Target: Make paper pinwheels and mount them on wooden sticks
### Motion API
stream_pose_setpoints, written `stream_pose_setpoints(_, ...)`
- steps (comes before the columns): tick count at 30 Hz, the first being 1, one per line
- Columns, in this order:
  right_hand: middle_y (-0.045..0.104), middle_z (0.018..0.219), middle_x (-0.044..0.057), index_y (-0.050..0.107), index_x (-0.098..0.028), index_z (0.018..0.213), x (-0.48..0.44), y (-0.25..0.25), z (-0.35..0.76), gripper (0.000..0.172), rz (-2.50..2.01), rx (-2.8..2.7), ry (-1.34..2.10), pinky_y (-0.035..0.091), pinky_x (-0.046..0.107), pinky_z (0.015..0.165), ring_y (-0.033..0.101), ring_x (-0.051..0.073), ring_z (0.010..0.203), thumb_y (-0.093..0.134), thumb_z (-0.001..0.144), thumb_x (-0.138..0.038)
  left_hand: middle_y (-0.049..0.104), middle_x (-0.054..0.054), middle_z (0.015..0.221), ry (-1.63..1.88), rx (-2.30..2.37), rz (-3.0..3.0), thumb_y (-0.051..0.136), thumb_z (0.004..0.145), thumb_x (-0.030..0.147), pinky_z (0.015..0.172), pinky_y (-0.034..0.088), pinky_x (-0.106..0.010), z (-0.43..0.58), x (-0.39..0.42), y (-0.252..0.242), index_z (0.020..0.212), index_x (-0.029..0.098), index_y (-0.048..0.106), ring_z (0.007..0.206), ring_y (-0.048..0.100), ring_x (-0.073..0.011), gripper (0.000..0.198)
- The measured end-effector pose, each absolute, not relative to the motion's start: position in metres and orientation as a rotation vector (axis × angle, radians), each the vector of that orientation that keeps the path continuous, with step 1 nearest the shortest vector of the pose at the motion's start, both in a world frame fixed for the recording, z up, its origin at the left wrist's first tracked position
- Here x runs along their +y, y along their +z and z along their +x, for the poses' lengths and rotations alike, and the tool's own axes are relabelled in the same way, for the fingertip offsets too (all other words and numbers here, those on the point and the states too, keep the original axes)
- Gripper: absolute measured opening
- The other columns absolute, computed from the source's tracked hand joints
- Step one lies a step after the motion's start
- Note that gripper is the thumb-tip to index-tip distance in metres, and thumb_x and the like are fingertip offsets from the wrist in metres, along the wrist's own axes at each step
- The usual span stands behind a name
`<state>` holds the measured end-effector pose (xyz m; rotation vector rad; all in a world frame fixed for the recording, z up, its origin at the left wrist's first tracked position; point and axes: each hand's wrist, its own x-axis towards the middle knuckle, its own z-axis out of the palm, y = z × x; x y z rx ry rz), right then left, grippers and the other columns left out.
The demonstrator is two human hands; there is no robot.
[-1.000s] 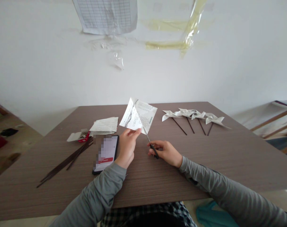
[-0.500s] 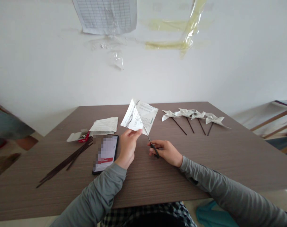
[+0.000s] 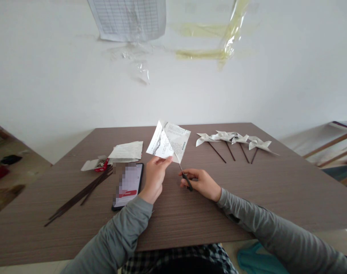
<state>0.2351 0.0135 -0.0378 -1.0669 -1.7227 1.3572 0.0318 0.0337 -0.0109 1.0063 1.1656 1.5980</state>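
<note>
A square sheet of printed paper [image 3: 177,139] is pinched at its lower edge by my left hand [image 3: 155,175], raised above the table. A diagonal crease or cut line runs across the sheet. My right hand [image 3: 203,183] grips a pair of scissors [image 3: 186,180] by the dark handles. The blades point up and left and meet the paper's lower corner; how far they reach into it is hard to see. Left of my left hand lie a phone [image 3: 129,186] with a lit screen and a stack of cut paper [image 3: 126,151].
Several paper pinwheels [image 3: 225,136] on dark sticks lie at the back right of the brown table [image 3: 247,201]. Loose dark sticks [image 3: 79,196] and an open red box [image 3: 101,164] of small metal pieces are on the left. A white wall [image 3: 104,99] stands behind.
The paper has tilted and shifted very slightly in my left hand. Both hands stay nearly in place. A person at the far left has gone out of view.
</note>
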Motion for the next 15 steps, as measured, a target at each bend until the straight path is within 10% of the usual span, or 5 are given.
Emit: stream_pose_setpoints(15,0.088,0.09,0.013,0.088,-0.018,0.121,0.0113,-0.0334,0.2366,0.057,-1.077,-1.716,1.355,0.065,0.045,0.084,0.077,0.029,0.081,0.089,0.09,-0.066,0.09,-0.009,0.086,1.556,1.176,1.013,0.102,0.059,0.041,0.089,0.062,-0.04,0.0322,0.0319,-0.0054,0.082,0.02,0.089,0.087,0.081,-0.0274,0.033)
